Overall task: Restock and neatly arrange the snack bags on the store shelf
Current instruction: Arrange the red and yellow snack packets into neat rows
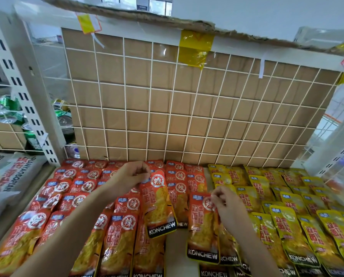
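We record a wire-backed shelf [167, 116] laid with red bags [83, 196] at left, yellow bags [287, 226] at right — lower edges reading KONCHEW. The left hand [130, 176] pinches one tilted red bag [159, 208] by its top; the right hand [225, 204] pinches another red bag [202, 232] beside the yellows.

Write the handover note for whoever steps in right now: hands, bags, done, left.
Left hand: pinches the top of a tilted red bag that sits askew over the red rows.
Right hand: pinches the top of a second red bag, next to the yellow side.
Stock: red bags fill the shelf's left part, yellow bags the right.
Done: most bags lie overlapped in columns.
Left: set both held bags straight. A bare strip of shelf shows at the front between them and is probably the gap to fill.
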Demonstrator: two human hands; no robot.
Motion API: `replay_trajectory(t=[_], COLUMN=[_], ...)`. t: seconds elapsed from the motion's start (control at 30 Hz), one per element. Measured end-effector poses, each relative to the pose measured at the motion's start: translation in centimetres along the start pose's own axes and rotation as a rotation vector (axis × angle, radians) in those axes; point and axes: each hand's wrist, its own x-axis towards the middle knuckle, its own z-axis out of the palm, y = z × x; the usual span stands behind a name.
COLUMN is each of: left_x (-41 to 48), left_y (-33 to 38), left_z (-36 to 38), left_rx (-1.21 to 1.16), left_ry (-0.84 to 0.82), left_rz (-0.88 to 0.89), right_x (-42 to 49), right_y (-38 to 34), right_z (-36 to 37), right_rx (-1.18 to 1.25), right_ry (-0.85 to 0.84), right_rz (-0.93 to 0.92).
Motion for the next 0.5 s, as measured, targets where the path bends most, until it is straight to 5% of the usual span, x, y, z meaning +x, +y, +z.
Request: replay_trajectory(t=[0.33,0.5], left_x=[4.3,4.1], left_y=[1.0,0.0], left_z=[6.6,7.6], left_rx=[0.312,0.471], left_ry=[-0.226,-0.213], left_rz=[0.0,-0.01], right_x=[-1.2,-1.4], right_y=[2.5,2.9], right_z=[-2.8,-2.5], right_rx=[0.078,0.078], right_ry=[0.068,0.045], right_rz=[0.068,0.061])
